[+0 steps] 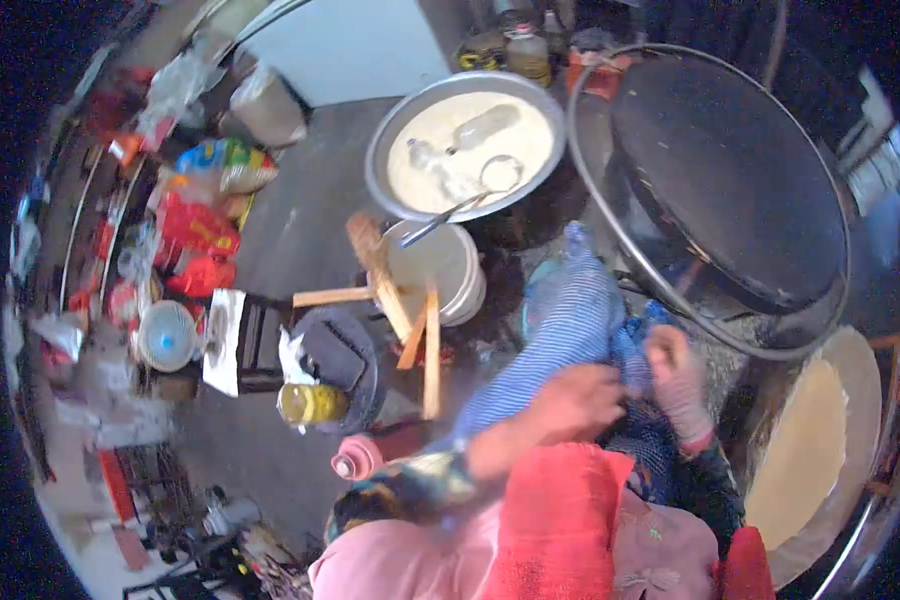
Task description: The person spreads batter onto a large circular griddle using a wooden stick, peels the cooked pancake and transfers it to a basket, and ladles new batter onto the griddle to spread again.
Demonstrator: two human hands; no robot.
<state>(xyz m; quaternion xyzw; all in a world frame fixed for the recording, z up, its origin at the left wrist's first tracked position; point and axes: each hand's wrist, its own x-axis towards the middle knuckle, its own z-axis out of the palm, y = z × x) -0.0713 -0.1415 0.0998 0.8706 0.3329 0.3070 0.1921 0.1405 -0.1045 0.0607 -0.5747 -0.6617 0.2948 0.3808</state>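
Red cloth [555, 520], then left hand [575, 402], palm down, beside forward-pointing right hand [676, 375].

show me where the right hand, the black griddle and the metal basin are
Right hand [678, 385], head view: back of the hand
Black griddle [730, 180], head view: middle of its dark face
Metal basin [376, 165], head view: left side of its rim

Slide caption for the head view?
Left hand and right hand close together by striped blue cloth, basin of pale liquid ahead.
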